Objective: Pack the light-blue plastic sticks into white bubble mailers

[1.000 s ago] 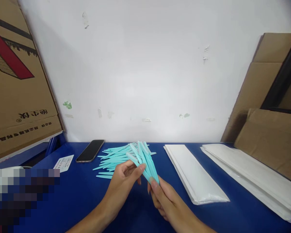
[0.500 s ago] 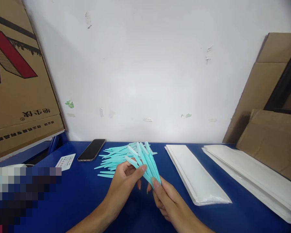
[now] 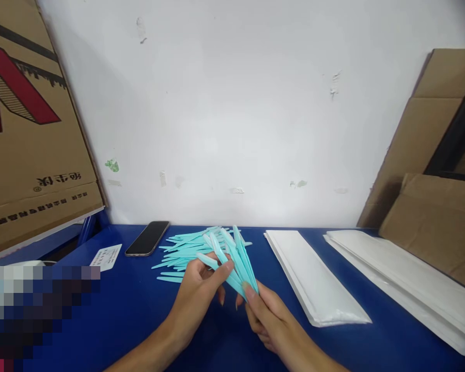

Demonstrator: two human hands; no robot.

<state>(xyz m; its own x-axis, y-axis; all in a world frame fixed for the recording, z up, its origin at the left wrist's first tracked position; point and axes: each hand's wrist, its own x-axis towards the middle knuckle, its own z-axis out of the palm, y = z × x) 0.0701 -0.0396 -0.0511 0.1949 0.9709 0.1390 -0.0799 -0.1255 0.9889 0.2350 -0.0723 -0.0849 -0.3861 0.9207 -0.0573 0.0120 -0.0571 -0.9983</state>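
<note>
1. Eyebrow razors are fanning above the worktop; the right hand is pinching their bases, probably keeping them together.
2. The left hand is holding outer ones (likely spacing them).

White wall, scuffed; blue table; cardboard leaning right.

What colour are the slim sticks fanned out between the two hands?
Light turquoise, with paler, whitish upper ends; it shows best in the head view.
</note>
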